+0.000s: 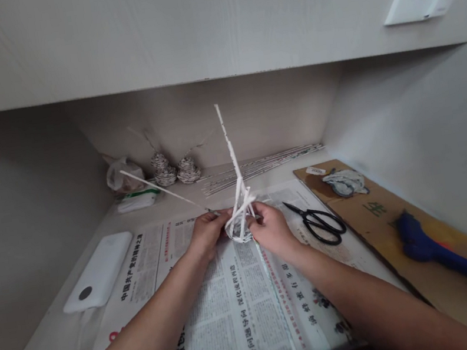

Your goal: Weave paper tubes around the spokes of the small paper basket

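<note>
Between my two hands is a small woven piece of rolled paper strips (240, 230), held above the newspaper (220, 308). My left hand (208, 231) pinches its left side, where a long thin strip (164, 190) sticks out to the upper left. On the right side, my right hand (270, 226) is closed, thumb and fingers at the rim. Several strips rise from the middle, gathered into a point with one tall strip (228, 140) upright. Another long strip (284, 316) hangs from the weave toward my body. My fingertips are partly hidden behind the weave.
Black scissors (323, 224) lie right of my hand. A blue glue gun (448, 255) and a crumpled grey wad (345, 182) rest on cardboard (333, 212). Paper sticks (259, 169), two woven gourd shapes (164, 168) and a plastic bag (126, 175) are at the back. A white power bank (100, 272) lies left.
</note>
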`<state>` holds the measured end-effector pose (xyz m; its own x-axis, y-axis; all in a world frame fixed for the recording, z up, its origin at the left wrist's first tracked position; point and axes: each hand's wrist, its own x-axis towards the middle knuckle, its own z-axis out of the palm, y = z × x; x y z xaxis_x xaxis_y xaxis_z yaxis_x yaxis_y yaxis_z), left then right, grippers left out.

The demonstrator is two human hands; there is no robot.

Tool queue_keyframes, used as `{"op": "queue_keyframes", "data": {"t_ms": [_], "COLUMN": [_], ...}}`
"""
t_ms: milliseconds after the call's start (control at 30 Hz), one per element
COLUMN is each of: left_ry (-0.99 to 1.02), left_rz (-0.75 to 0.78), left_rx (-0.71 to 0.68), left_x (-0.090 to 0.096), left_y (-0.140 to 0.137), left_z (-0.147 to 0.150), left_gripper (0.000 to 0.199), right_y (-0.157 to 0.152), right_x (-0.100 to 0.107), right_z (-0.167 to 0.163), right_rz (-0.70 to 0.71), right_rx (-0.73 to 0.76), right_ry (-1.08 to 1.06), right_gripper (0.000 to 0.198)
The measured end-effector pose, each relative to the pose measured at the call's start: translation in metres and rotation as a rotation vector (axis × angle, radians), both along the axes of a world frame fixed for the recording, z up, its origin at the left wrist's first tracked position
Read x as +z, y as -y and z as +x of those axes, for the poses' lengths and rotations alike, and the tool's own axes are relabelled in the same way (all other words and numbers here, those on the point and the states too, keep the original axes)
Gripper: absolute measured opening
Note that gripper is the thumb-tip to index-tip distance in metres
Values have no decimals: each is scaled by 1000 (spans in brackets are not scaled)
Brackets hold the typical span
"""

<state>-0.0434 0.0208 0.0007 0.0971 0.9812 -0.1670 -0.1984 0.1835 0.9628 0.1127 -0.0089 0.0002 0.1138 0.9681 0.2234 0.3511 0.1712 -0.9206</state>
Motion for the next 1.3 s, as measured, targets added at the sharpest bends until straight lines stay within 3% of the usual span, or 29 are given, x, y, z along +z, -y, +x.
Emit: {"op": "queue_keyframes", "data": {"t_ms": [233, 433, 600, 1300], "left_ry": [-10, -152, -283, -134], "left_rz": [14, 201, 316, 225], "left_rx": [43, 21, 61, -10], "left_x": [1, -3, -2, 0], "left_y": [2, 1, 1, 5], "left_z": [-1, -3, -3, 3], "left_gripper": [39, 39, 35, 40], "right_y": [1, 1, 6, 12], "right_x": [-2, -3, 1, -1], "right_z": [-3, -3, -1, -3], "right_rz": [28, -21, 50, 170], "right_rx": [8, -16, 27, 145], "right_ry": [1, 11, 117, 143], "right_gripper": [26, 39, 27, 33]}}
